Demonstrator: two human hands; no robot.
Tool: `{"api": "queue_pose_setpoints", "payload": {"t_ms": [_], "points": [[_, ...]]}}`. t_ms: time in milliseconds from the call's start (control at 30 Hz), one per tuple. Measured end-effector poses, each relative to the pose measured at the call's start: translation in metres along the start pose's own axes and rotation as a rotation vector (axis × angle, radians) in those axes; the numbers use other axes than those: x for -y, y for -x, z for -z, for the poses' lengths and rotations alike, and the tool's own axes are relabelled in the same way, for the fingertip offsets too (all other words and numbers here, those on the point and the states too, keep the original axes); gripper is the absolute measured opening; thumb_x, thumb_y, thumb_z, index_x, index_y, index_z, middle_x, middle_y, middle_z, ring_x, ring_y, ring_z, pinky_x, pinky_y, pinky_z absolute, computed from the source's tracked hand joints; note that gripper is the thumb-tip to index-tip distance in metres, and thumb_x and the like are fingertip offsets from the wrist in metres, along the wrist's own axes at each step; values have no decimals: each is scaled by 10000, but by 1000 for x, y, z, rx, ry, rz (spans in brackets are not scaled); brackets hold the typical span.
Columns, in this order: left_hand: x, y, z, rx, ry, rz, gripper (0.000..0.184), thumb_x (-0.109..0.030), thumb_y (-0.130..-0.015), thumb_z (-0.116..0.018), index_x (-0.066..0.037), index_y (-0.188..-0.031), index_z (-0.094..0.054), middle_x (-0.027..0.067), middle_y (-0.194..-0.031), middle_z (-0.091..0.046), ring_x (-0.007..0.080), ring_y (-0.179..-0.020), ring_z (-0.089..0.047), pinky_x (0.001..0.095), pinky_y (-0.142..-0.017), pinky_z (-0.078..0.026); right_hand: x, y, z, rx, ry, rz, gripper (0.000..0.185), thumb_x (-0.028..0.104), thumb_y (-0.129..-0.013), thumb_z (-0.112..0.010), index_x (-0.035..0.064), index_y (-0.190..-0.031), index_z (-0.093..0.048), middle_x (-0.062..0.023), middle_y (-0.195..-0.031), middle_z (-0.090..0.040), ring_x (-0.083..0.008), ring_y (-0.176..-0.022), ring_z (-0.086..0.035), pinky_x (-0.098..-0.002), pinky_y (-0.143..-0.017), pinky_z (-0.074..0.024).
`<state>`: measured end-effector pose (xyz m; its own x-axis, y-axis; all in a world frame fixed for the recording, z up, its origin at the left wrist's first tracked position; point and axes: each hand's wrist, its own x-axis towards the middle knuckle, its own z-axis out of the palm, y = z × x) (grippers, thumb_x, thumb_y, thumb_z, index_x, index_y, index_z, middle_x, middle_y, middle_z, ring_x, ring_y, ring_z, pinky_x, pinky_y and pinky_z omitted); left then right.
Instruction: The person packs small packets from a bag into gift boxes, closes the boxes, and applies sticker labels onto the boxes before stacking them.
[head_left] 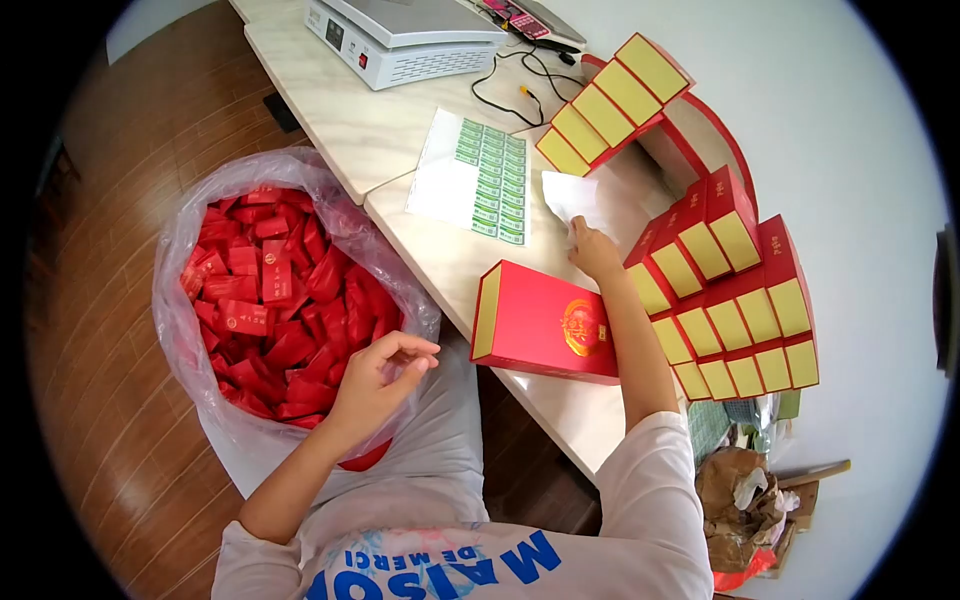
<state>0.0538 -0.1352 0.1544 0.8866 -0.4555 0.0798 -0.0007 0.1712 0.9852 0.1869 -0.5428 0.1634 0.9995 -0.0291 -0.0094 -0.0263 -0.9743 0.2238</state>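
My left hand [375, 385] hovers at the right rim of a clear plastic bag [180, 330], its fingers apart and nothing in it. Small red packets [275, 270] fill the bag, some with gold print. My right hand [597, 250] reaches over the table with its fingertips closed on the near edge of a white piece of paper [570, 190]. Beneath that forearm lies a red box [535, 320] with a gold emblem and a pale yellow end. Left of the paper is a sheet of green labels [490, 185], part of its backing bare.
Red boxes with yellow ends stand in stacks [735, 300] on the right, and another row [610, 105] sits farther back. A white scale [400, 45] and black cables [510, 85] occupy the far table. Crumpled brown paper [740, 500] lies at lower right.
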Motion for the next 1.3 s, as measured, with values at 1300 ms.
{"api": "queue_pose_setpoints", "payload": {"t_ms": [1300], "points": [[-2,6,55,-129,283,-77,701,-556,-974,-341,2,-1399,-341,192,-1263,-551,253,-1165,-539,375,-1042,-365,170,141,141,325,-1584,468,398,120,-942,-573,-5,-1308,-480,-62,-1160,-600,-128,-1077,-537,-278,-944,-401]]}}
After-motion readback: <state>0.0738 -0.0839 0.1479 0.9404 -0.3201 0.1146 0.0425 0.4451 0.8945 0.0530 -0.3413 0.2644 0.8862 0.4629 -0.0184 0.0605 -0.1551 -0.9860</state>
